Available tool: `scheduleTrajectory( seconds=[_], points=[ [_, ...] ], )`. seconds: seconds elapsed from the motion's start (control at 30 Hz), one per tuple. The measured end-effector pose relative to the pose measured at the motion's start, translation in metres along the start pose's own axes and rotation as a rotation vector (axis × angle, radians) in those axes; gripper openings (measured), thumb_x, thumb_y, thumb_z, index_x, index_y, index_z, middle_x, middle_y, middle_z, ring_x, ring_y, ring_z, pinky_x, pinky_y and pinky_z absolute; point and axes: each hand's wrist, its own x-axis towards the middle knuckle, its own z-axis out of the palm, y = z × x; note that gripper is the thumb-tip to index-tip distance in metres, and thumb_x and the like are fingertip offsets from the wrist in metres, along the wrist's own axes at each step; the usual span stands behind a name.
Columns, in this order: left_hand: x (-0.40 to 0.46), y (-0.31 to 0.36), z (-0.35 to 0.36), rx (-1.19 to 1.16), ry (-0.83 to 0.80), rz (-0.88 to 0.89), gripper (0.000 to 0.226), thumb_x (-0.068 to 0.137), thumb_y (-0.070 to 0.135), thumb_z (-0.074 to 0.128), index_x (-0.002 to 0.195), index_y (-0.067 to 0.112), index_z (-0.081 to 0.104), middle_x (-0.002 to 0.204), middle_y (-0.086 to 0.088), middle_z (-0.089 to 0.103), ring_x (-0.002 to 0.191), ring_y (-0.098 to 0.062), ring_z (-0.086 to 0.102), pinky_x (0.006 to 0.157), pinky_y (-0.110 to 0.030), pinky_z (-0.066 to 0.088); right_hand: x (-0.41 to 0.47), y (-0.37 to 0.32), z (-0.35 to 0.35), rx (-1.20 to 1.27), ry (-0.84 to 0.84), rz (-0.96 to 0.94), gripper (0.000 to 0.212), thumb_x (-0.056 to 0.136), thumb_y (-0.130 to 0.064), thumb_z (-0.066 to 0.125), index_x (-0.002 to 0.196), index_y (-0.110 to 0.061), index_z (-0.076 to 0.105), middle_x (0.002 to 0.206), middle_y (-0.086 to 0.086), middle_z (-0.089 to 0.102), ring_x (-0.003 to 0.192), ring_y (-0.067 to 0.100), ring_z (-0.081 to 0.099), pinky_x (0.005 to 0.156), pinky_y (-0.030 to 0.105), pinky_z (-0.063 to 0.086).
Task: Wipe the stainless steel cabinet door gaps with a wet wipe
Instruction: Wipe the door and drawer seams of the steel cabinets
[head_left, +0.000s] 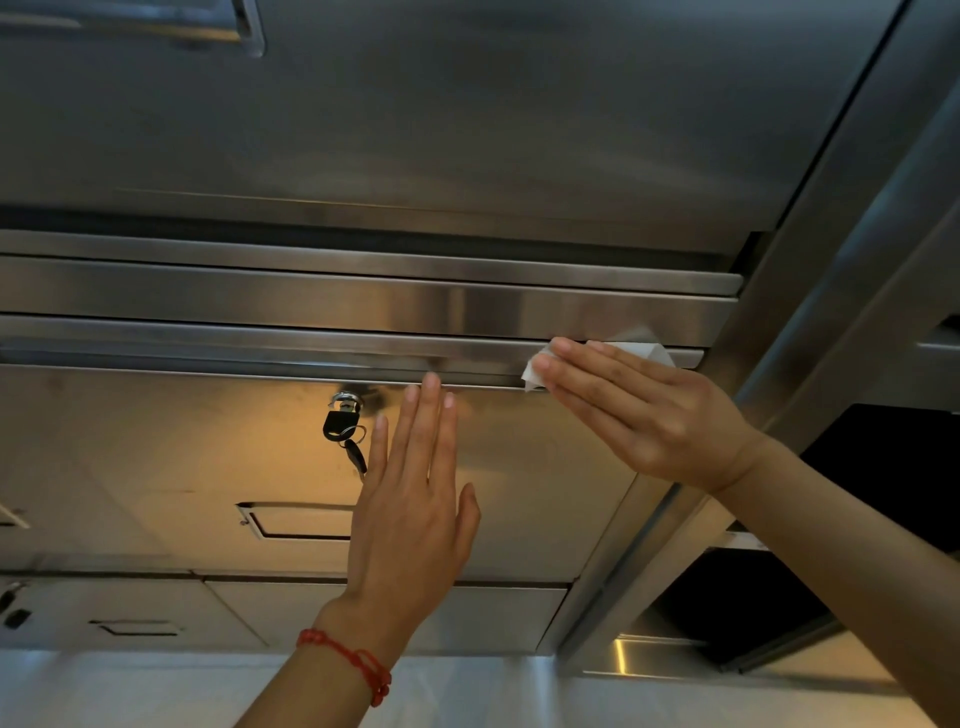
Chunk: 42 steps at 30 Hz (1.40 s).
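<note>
Most of the wet wipe (655, 352) is tucked under the right hand (644, 415), the drawer handle (296, 521) disappears behind the left hand (410, 525), and the top-left handle (208, 31) is cut off.

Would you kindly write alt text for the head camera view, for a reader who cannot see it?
A person's right hand presses a white wipe with flat fingers along the gap at the top edge of a steel cabinet door. The left hand rests flat on that door, beside keys hanging from its lock.
</note>
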Motion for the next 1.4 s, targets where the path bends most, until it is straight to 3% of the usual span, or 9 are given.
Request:
scheduleTrajectory(
  seconds=[0.4, 1.13, 1.4],
  points=[
    [0.001, 0.004, -0.006, 0.044, -0.034, -0.012, 0.064, 0.084, 0.027, 0.035, 0.138, -0.007, 0.035, 0.147, -0.024, 0.028, 0.136, -0.038, 0.025, 0.112, -0.044, 0.012, -0.007, -0.002, 0.002, 0.022, 0.015, 0.045, 0.03, 0.085, 0.004, 0.066, 0.114, 0.001, 0.066, 0.122, 0.016, 0.061, 0.115, 0.028, 0.058, 0.087, 0.036, 0.054],
    [0.0, 0.002, -0.006, 0.064, -0.033, 0.0, 0.064, 0.084, 0.026, 0.035, 0.14, -0.006, 0.03, 0.148, -0.023, 0.027, 0.137, -0.036, 0.025, 0.113, -0.043, 0.012, -0.028, 0.004, -0.005, 0.005, 0.032, 0.058, 0.027, 0.087, 0.006, 0.061, 0.113, 0.003, 0.065, 0.12, 0.018, 0.061, 0.113, 0.029, 0.058, 0.09, 0.04, 0.053],
    [0.0, 0.003, -0.004, 0.058, -0.031, 0.001, 0.064, 0.085, 0.026, 0.036, 0.14, -0.005, 0.028, 0.148, -0.024, 0.026, 0.138, -0.036, 0.024, 0.113, -0.044, 0.013, -0.049, 0.011, -0.014, -0.021, -0.061, 0.074, 0.035, 0.082, 0.008, 0.066, 0.116, 0.005, 0.062, 0.124, 0.021, 0.058, 0.116, 0.033, 0.056, 0.09, 0.043, 0.053]
  ],
)
